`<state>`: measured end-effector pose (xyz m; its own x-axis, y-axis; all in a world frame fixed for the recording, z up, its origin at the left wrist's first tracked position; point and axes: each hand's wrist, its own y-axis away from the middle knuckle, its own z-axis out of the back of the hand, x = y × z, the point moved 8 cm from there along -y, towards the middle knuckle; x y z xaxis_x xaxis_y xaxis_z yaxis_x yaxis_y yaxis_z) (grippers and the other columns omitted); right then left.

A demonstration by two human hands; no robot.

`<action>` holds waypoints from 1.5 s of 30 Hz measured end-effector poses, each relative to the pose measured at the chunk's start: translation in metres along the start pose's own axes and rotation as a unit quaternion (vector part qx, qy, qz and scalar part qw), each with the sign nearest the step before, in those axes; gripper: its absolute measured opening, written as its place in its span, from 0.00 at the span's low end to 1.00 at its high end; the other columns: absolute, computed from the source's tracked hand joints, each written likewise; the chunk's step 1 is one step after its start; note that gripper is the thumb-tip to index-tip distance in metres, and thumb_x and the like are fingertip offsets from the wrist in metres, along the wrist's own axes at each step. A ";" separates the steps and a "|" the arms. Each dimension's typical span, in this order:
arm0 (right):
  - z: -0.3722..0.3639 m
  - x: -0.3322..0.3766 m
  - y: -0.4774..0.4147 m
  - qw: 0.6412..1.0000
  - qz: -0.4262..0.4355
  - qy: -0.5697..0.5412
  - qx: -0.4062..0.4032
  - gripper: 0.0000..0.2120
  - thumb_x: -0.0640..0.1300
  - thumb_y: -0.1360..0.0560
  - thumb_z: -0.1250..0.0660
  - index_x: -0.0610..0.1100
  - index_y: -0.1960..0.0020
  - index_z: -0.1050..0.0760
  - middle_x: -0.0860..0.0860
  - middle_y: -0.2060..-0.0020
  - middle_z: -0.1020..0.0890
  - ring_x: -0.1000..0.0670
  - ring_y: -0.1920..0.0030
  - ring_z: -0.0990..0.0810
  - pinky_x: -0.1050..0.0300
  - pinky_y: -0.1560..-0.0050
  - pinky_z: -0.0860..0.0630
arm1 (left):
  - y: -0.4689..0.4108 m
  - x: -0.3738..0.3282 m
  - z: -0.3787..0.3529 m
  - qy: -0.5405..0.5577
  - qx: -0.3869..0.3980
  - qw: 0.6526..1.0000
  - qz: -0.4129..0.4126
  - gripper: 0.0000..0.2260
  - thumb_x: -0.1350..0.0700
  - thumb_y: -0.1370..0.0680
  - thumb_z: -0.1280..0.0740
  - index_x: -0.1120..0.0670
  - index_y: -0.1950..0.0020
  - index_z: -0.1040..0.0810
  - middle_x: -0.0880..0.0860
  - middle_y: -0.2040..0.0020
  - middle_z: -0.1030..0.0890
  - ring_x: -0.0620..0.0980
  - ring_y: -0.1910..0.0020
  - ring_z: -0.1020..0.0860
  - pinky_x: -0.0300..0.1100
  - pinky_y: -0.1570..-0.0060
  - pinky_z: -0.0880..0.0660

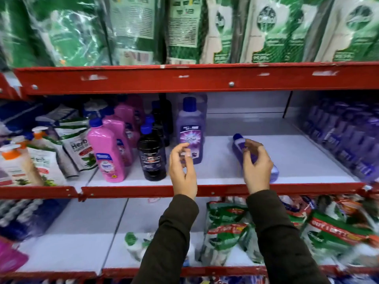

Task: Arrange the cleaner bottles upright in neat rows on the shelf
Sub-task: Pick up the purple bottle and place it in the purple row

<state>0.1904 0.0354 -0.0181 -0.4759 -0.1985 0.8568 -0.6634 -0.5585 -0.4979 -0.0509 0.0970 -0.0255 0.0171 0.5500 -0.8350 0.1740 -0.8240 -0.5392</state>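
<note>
A purple cleaner bottle with a blue cap stands upright on the white middle shelf, with another purple one behind it. My left hand hovers just in front of its lower part, fingers apart, holding nothing. To the right, a second purple bottle lies on its side, cap pointing to the back left. My right hand is curled over the middle of it; whether the fingers grip it is unclear. Left of the upright bottle stand dark bottles and pink bottles in rows.
Purple bottles are packed in rows at the shelf's right end. Refill pouches and pump bottles crowd the left section. A red rail edges the shelf front. Green packs fill the shelf above and pouches the shelf below.
</note>
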 end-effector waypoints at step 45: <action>-0.113 0.017 0.039 0.939 -0.069 -0.216 0.259 0.25 0.45 0.29 0.24 0.50 0.35 0.29 0.58 0.40 0.20 0.58 0.46 0.17 0.65 0.53 0.18 | -0.027 0.039 0.028 0.068 0.062 0.983 0.157 0.15 0.63 0.17 0.42 0.50 0.32 0.29 0.42 0.41 0.21 0.30 0.50 0.19 0.28 0.54 0.22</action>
<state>0.0910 0.1009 -0.0383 -0.0525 -0.3410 0.9386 -0.2780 -0.8978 -0.3417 -0.0821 0.1369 -0.0464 0.1830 0.2712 -0.9450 0.0171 -0.9619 -0.2727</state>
